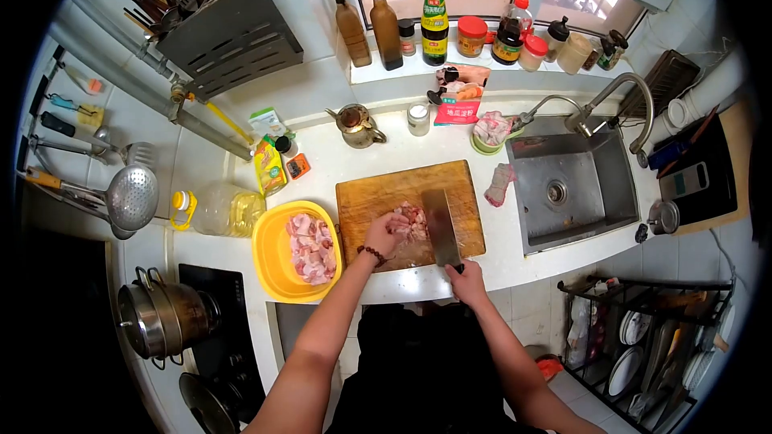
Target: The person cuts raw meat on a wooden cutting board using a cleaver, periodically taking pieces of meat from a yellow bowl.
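My right hand [466,281] is closed around the handle of a cleaver [440,225], whose broad blade stands over the wooden cutting board [370,190], at the right side of a small heap of raw meat pieces [414,221]. On the heap's left side, my left hand [386,233] touches the meat with bent fingers; a dark bead bracelet is on its wrist. What its fingertips grip, if anything, is hidden. Left of the board, a yellow basin [265,261] holds several pieces of pink raw meat [311,249].
Behind the board are a metal teapot [356,124], a glass jar [418,119] and a red-and-white bag [462,96]. The sink [575,209] lies right. An oil jug [229,209] stands behind the basin. A steel pot [157,317] is at the lower left.
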Demonstrator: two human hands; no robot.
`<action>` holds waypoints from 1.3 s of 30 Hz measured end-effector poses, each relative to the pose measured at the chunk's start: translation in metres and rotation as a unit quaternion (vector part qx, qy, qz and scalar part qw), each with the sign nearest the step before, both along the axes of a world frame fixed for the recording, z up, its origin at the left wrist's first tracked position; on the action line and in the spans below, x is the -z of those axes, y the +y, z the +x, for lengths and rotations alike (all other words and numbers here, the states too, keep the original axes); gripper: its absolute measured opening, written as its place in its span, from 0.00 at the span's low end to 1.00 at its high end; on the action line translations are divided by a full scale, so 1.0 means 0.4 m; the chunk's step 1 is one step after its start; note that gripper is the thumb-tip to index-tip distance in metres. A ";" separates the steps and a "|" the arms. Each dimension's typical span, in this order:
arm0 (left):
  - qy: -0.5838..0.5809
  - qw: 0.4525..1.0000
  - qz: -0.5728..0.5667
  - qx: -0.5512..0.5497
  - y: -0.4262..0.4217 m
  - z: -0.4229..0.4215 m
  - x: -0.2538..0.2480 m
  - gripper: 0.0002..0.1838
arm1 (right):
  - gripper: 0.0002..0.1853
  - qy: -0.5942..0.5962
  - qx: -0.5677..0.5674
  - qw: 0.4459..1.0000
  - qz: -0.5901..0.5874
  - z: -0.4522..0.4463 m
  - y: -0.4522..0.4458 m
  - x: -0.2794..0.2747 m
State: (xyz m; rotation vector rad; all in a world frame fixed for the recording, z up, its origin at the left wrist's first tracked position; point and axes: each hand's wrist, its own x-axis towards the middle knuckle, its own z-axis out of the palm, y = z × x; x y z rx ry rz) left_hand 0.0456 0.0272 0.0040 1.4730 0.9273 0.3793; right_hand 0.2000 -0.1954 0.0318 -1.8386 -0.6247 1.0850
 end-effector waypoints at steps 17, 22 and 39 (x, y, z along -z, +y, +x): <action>0.201 0.950 0.241 -0.004 0.149 -0.120 0.063 0.12 | 0.12 -0.129 -0.056 0.990 -0.007 -0.073 0.214 -0.092; 0.264 0.948 0.175 -0.030 0.122 -0.109 0.013 0.09 | 0.12 -0.161 -0.055 0.985 0.029 -0.177 0.324 -0.026; 0.279 0.946 0.160 -0.043 0.117 -0.108 -0.016 0.09 | 0.14 -0.193 -0.051 0.979 -0.039 -0.300 0.388 -0.005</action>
